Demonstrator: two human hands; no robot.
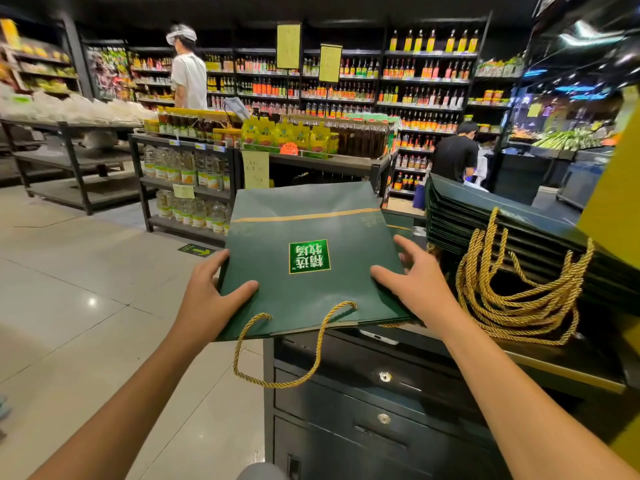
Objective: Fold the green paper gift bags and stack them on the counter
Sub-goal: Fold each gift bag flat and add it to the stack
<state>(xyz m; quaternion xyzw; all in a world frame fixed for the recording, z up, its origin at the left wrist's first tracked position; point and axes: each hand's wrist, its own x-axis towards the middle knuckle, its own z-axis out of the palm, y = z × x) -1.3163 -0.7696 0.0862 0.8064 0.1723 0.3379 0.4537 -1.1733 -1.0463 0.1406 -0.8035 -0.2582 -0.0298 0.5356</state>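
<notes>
left hand and right hand pinch the green bag by its sides. light, stiff paper, probably crease-prone; grip edges.

One left hand, one right hand. One flat green bag. One stack of bags, number unclear. Two other people: a person in white, a person in black. Two drawer locks.
</notes>
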